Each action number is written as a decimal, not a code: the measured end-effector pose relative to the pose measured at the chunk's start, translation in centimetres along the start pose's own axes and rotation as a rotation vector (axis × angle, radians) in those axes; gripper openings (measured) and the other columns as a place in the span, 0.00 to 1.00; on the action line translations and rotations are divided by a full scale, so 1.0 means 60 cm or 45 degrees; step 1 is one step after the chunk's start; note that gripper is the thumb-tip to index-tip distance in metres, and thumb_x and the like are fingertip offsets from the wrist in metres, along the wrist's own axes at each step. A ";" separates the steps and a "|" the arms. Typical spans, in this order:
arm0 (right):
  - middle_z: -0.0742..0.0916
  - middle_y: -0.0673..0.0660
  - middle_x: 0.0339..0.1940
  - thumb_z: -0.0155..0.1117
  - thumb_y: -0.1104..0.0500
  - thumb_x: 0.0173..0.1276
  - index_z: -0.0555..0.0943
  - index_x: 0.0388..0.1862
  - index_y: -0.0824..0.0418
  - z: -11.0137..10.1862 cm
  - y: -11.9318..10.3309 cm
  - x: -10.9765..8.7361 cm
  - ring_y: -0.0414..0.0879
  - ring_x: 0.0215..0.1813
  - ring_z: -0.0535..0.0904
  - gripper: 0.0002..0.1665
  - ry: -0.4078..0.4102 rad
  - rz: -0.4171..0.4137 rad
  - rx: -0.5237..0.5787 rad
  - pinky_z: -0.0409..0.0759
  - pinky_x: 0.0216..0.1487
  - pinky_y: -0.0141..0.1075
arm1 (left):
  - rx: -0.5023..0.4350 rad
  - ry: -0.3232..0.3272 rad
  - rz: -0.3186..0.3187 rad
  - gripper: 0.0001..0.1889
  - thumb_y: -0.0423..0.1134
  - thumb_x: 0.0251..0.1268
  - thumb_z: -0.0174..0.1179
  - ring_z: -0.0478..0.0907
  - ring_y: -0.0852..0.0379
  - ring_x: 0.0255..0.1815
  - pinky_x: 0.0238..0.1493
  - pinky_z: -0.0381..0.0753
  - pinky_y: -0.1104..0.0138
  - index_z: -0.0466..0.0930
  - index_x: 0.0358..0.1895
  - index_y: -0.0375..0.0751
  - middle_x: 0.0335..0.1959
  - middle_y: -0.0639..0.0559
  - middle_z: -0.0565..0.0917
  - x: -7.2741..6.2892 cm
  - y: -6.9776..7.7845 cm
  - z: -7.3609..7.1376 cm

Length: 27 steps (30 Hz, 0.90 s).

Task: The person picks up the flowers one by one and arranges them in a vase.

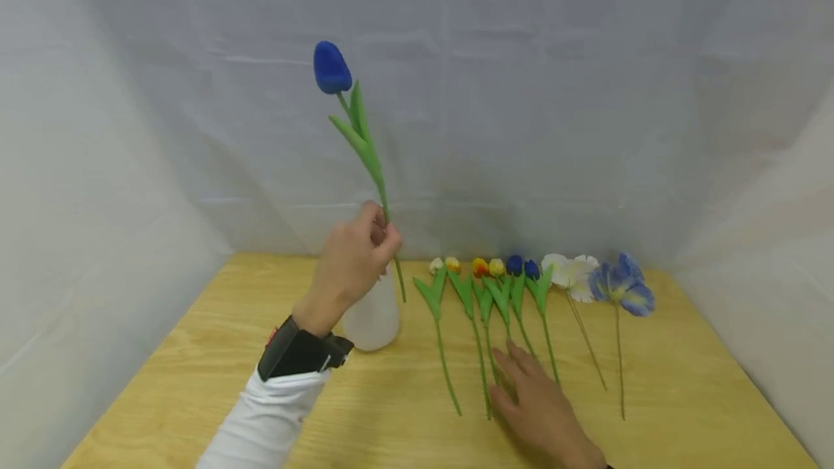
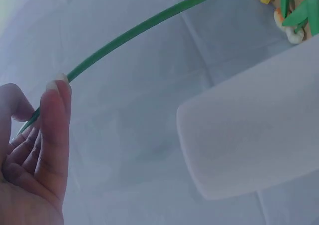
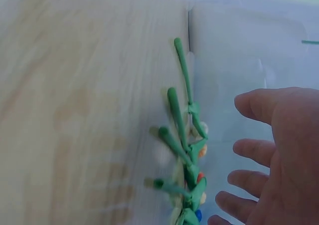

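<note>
A blue tulip (image 1: 332,69) stands nearly upright in the air, tilted to the left. My left hand (image 1: 355,255) pinches its green stem (image 2: 134,33) between thumb and fingers. The stem's lower end hangs free, just to the right of the white vase (image 1: 371,317). My left hand hides the top of the vase in the head view. My right hand (image 1: 541,407) hovers low over the stems of the tulips lying on the table, fingers spread and relaxed. In the right wrist view, nothing sits between the fingers of my right hand (image 3: 274,157).
Several tulips lie side by side, among them a white one (image 1: 436,266), an orange one (image 1: 480,267) and a blue one (image 1: 514,265). To their right lie a white flower (image 1: 573,273) and a purple-blue flower (image 1: 622,284). Grey-white cloth (image 1: 508,129) surrounds the wooden table (image 1: 215,360).
</note>
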State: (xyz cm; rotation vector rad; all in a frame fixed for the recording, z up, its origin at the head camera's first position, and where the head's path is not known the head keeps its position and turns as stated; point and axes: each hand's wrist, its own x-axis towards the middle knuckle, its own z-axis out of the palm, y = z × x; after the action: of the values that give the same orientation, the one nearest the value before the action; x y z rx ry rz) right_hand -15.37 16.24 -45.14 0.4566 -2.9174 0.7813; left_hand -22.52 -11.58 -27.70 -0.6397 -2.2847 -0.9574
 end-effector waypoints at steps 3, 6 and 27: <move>0.63 0.61 0.73 0.56 0.46 0.71 0.66 0.71 0.59 0.002 -0.002 0.000 0.59 0.72 0.56 0.34 -0.003 0.003 0.002 0.57 0.65 0.59 | 0.006 0.048 -0.017 0.03 0.34 0.62 0.52 0.74 0.65 0.11 0.14 0.73 0.68 0.68 0.33 0.39 0.21 0.50 0.82 0.007 0.001 -0.015; 0.64 0.61 0.73 0.56 0.46 0.71 0.66 0.70 0.59 0.006 -0.002 0.003 0.58 0.72 0.57 0.33 -0.003 -0.016 -0.024 0.59 0.65 0.58 | 0.029 0.149 -0.026 0.03 0.34 0.62 0.52 0.76 0.63 0.12 0.14 0.74 0.69 0.69 0.33 0.37 0.21 0.49 0.83 0.016 -0.003 -0.036; 0.63 0.62 0.73 0.55 0.43 0.71 0.71 0.66 0.60 0.019 0.008 -0.003 0.58 0.72 0.58 0.31 0.022 -0.048 -0.026 0.63 0.63 0.57 | 0.322 0.251 -0.085 0.07 0.35 0.64 0.52 0.78 0.48 0.17 0.17 0.71 0.58 0.73 0.31 0.34 0.21 0.43 0.83 0.007 -0.083 -0.058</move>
State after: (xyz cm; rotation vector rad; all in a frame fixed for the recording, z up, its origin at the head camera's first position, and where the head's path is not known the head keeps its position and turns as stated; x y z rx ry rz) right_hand -15.36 16.10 -46.39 0.4988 -2.8896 0.7461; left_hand -24.77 -17.21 -27.75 -0.3480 -2.2121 -0.7107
